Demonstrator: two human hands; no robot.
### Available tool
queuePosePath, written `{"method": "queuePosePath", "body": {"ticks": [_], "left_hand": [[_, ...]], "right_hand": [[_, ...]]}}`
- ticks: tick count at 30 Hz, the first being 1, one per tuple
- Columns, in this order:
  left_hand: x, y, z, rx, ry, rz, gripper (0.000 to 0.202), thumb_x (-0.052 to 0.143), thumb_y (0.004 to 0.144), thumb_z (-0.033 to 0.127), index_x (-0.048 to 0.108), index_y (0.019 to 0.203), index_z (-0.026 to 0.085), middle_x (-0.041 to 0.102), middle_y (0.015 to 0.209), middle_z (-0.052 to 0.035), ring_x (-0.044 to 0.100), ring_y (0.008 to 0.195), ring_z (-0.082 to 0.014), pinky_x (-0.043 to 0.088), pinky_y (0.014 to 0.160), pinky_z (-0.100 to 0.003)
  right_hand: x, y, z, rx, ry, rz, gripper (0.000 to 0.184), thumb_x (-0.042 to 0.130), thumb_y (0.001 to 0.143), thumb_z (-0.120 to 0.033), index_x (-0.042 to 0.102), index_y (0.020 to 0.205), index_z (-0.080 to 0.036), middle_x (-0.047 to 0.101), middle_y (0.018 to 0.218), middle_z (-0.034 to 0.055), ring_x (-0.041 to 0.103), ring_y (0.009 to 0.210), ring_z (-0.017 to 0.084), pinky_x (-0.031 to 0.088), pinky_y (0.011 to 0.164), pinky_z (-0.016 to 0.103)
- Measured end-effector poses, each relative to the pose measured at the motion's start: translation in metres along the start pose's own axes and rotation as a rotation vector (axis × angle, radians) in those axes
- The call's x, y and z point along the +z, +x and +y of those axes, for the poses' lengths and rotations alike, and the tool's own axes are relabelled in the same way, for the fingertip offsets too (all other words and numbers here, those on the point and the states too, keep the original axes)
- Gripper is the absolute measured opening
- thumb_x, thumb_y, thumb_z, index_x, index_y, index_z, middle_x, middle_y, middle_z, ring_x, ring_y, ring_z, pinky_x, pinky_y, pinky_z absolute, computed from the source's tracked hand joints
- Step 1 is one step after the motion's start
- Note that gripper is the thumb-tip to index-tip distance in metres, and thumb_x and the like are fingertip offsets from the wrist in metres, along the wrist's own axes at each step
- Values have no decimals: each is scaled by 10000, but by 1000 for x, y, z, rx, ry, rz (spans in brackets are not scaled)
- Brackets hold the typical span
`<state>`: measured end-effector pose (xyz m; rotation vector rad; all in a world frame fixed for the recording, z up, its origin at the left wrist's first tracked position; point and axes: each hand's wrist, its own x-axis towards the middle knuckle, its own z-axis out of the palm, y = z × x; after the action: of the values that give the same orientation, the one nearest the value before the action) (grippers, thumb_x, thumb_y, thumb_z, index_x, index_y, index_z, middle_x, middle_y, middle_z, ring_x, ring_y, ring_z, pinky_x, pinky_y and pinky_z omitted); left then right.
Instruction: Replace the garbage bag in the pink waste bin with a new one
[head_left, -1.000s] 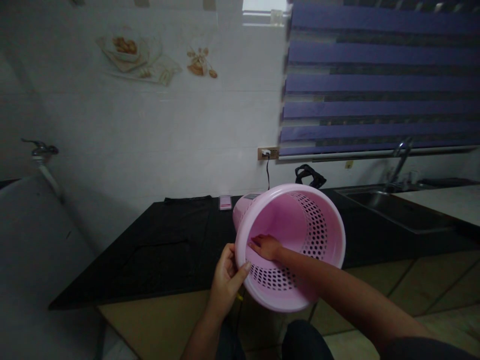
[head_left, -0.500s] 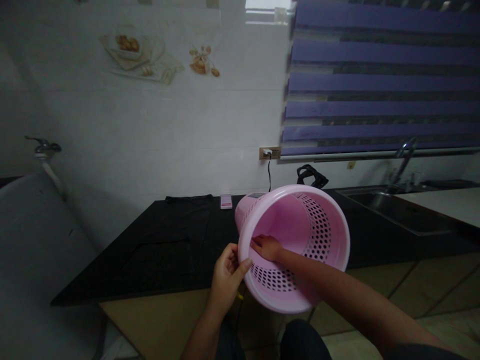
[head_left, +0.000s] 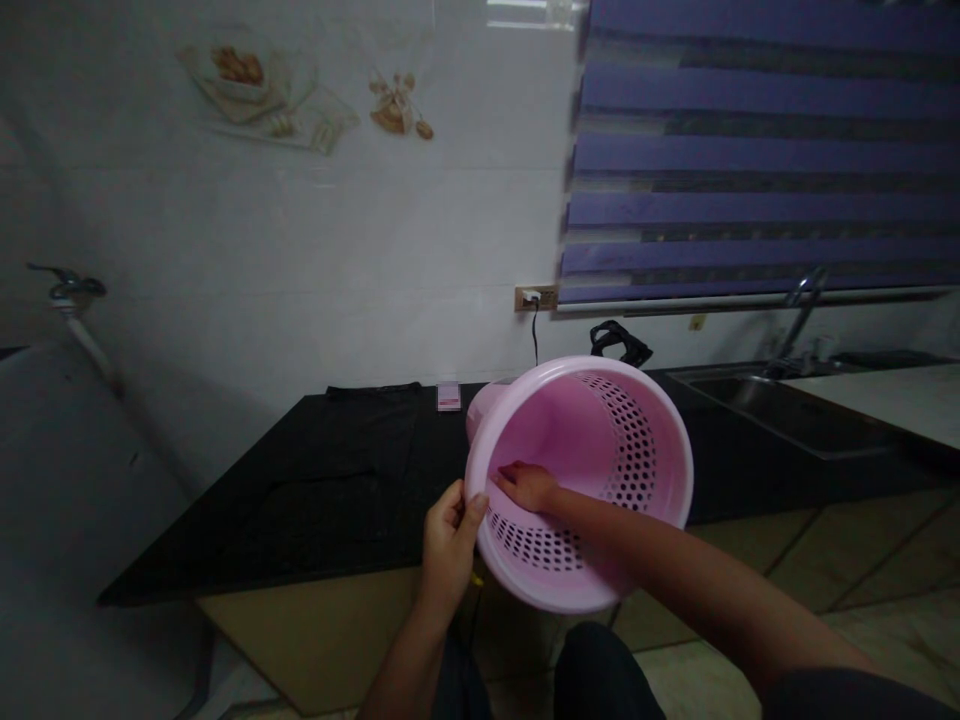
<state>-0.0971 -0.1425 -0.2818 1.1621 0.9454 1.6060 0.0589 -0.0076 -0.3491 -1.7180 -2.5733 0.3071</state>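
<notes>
A pink plastic basket (head_left: 555, 430) with rows of holes in its wall lies tilted, its wide mouth turned towards me. My left hand (head_left: 450, 530) grips the left side of its rim, thumb on the front edge and fingers bent behind. Inside the basket is my right hand (head_left: 529, 487), reaching in from the right, close to the inner left wall. Its fingers are drawn together with the tips near the wall; anything between them is too small to make out. The basket's narrow end is mostly hidden behind the rim.
The basket is at the front of a black countertop (head_left: 330, 540). Behind it are a small pink-and-white card-like item (head_left: 448, 397), a black plastic bag (head_left: 621, 343) and a plugged-in socket (head_left: 535, 298). A sink (head_left: 787, 410) is at right, a wall tap (head_left: 71, 287) at left.
The right hand's fingers have drawn closer together inside the basket, beside the left wall. My view has shifted slightly. The left hand still holds the rim.
</notes>
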Motion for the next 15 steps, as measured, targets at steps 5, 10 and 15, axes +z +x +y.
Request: {"method": "queuePosePath", "body": {"ticks": [5,10,15], "left_hand": [[-2,0,-6,17,-67,14,349,684,723,477,590,640,151,495,590,31,446,578,-105,383,539,-198],[-6,1,-13,30,-115,3,290,680,755,418,620,669,148,505,605,26,453,595,-109,376,538,-197],[-9,4,-18,12,-157,1,260,692,752,396,645,696,147,506,603,29,466,593,-106,378,538,-193]], "right_hand": [[-10,-3,-4,-16,0,-18,676,171,916,-590,612,1208,-169,601,1176,163,577,1051,283,420,854,379],[-15,-1,-4,-35,17,4,576,267,922,-549,661,1104,-170,640,1103,141,599,993,248,425,818,326],[-16,6,0,-17,54,-2,491,353,908,-500,677,1079,-174,651,1098,139,613,961,248,436,789,318]]}}
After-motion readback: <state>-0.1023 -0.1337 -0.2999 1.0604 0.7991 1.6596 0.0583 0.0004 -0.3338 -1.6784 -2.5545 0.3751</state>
